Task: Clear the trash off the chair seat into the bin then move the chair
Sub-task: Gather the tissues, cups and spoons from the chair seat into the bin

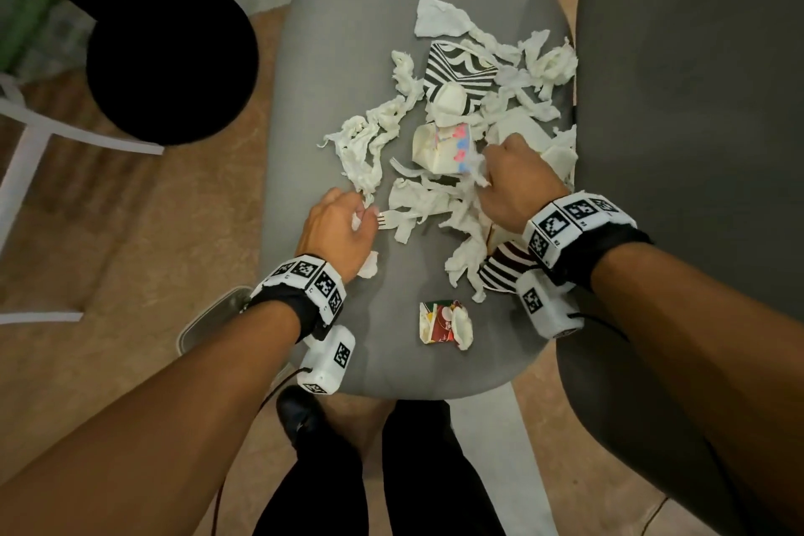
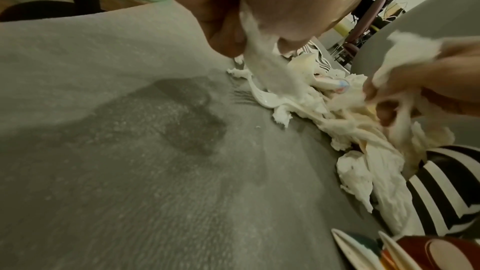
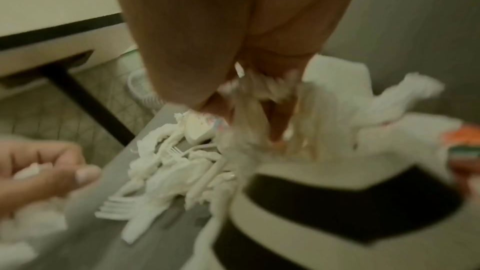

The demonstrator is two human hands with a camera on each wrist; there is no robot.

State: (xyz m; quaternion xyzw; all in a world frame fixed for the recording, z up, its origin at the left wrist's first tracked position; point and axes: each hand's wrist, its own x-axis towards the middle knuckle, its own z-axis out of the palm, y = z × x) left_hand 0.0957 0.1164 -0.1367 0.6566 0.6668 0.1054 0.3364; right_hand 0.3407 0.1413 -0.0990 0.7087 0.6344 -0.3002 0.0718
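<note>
Early stage. Left hand [image 1: 337, 226] clutching tissue scrap [image 1: 356, 222], right hand [image 1: 515, 183] bunching tissue pile [image 1: 461, 205]. Most trash beyond both hands on chair seat [image 1: 348, 57]; bin unidentified, chair unmoved.

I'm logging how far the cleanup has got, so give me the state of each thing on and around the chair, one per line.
chair seat: littered with trash
tissue scraps: torn, strewn across the seat
left hand: holds a tissue scrap
right hand: grips a bunch of tissue
plastic fork: lying flat, partly under tissue
striped paper cup: crushed, lying down
red wrapper: crumpled, apart from the pile
bin: open
</note>
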